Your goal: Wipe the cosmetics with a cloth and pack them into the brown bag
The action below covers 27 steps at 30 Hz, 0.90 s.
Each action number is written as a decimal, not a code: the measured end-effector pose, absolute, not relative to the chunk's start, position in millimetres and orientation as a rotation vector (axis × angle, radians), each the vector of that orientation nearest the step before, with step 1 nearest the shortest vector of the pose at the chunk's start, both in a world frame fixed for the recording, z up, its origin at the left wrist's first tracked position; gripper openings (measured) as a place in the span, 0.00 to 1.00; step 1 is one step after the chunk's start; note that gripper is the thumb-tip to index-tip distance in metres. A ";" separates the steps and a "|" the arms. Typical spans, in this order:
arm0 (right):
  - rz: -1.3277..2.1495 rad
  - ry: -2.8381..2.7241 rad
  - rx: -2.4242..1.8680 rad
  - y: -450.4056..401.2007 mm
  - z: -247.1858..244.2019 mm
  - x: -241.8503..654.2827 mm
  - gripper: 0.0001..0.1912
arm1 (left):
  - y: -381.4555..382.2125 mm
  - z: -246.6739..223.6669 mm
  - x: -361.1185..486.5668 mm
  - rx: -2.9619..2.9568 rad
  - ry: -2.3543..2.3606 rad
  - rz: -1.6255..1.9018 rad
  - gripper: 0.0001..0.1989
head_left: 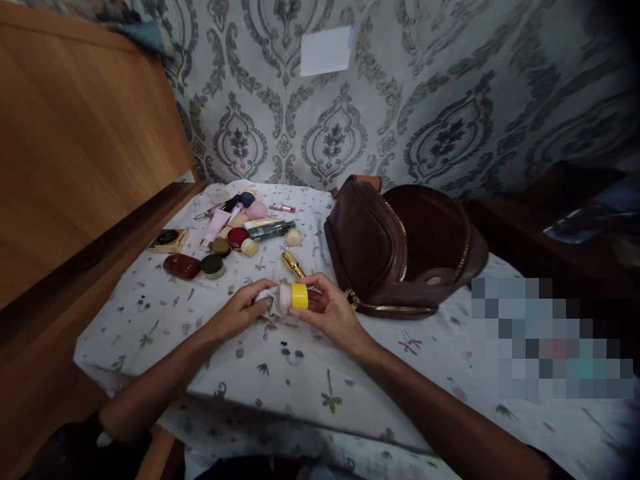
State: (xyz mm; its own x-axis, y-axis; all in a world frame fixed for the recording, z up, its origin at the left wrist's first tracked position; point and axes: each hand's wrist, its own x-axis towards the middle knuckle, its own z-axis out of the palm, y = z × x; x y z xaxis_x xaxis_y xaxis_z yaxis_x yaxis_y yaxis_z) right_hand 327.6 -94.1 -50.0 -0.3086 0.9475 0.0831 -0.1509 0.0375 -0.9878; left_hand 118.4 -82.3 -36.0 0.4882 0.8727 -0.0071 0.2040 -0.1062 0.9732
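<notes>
My right hand (334,312) is closed around a small jar with a yellow lid (299,296) and a pale pink body, held on its side above the cloth-covered table. From the other side my left hand (241,312) pinches a crumpled white wipe (268,295) and presses it toward the jar's pink end. Just behind the jar lies a gold tube (293,264). Farther back is a group of cosmetics: a green jar (213,267), a dark red case (182,266), a pink tube (216,227) and a dark green bottle (273,231).
A brown leather bag (367,240) with its zip undone stands to the right of my hands. An orange-brown wooden panel (90,107) rises on the left. The patterned wall (333,133) closes off the back. A black compact (168,237) sits near the table's left edge.
</notes>
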 end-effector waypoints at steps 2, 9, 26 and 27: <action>1.369 -1.392 -0.911 -94.7 -52.0 326.8 0.27 | -82.5 -37.7 120.4 1.588 0.933 0.774 0.20; 0.848 -1.632 -1.032 -95.0 -55.6 331.7 0.18 | -84.2 -42.0 123.5 1.469 0.919 0.773 0.21; 0.771 -1.834 -1.154 -92.6 -54.5 332.4 0.23 | -85.3 -37.6 120.6 1.768 1.098 0.865 0.18; 0.805 -1.821 -1.165 -91.6 -55.2 332.4 0.21 | -85.7 -37.3 120.6 1.770 1.104 0.866 0.18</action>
